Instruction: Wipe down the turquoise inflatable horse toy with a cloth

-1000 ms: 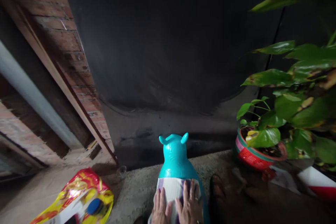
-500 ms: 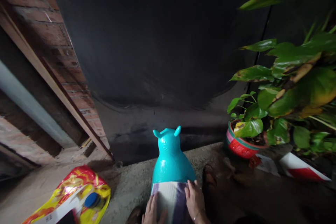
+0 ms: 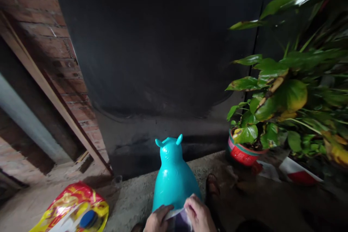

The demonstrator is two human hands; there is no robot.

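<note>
Both hands have slid down toward the bottom edge of the frame since a second ago, when they lay flat on the pale cloth spread over the toy's back; now the cloth [image 3: 178, 215] is bunched between them and more of the turquoise animal toy [image 3: 174, 179] shows bare. This toy stands at the lower centre of the frame on the rough concrete floor [image 3: 136, 195], its eared head pointing away toward the dark wall [image 3: 163, 43]. At its rear, the left hand [image 3: 157, 220] rests with its fingers curled over the cloth's left side, and the right hand [image 3: 199, 214] pinches the cloth's upper right edge; both are closed on the fabric, touching the toy's back.

Just right of the toy, a dark sandal [image 3: 212, 188] lies on the floor. Farther right, a red woven pot [image 3: 241, 154] holds a leafy green plant [image 3: 285, 98] that fills the right side of the frame. At the lower left lies a red and yellow foil bag [image 3: 70, 210], well apart from the toy. A brick wall [image 3: 54, 43] with a slanting wooden batten [image 3: 54, 94] takes the upper left.
</note>
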